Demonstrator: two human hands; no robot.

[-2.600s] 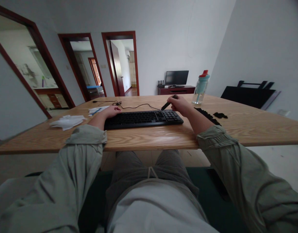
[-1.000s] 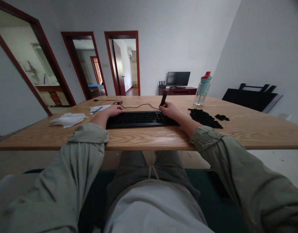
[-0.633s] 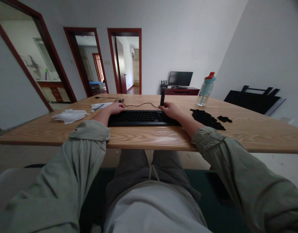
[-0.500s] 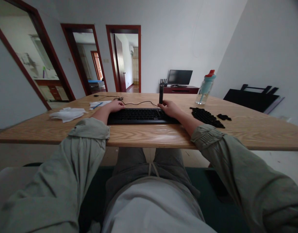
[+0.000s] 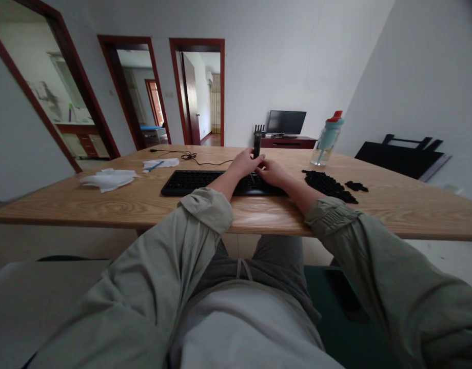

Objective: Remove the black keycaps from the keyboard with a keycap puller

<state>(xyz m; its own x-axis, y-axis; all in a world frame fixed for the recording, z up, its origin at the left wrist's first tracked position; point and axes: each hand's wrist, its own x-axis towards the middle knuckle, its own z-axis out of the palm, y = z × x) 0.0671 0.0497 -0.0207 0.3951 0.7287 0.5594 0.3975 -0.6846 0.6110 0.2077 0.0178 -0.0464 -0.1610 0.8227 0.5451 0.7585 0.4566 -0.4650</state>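
Observation:
A black keyboard (image 5: 184,183) lies across the table in front of me. Over its right part, my right hand (image 5: 271,171) is closed at the lower part of a black upright stick-like tool (image 5: 257,145). Coming in from the left above the keys, my left hand (image 5: 244,163) has its fingers closed at the same tool, close to the right fingertips. The tool's lower end is hidden by my hands, so I cannot tell whether it touches the keys. To the right sits a heap of small black pieces, seemingly keycaps (image 5: 327,185).
A smaller black cluster (image 5: 356,186) lies beyond the heap. A clear bottle with a red cap (image 5: 327,141) stands at the back right. White tissues (image 5: 110,179), a blue pen-like item (image 5: 154,166) and a coiled black cable (image 5: 189,156) lie on the wooden table (image 5: 85,207).
My left hand has left the keyboard's left end and moved right to the black tool. My right hand stays at the tool, about where it was.

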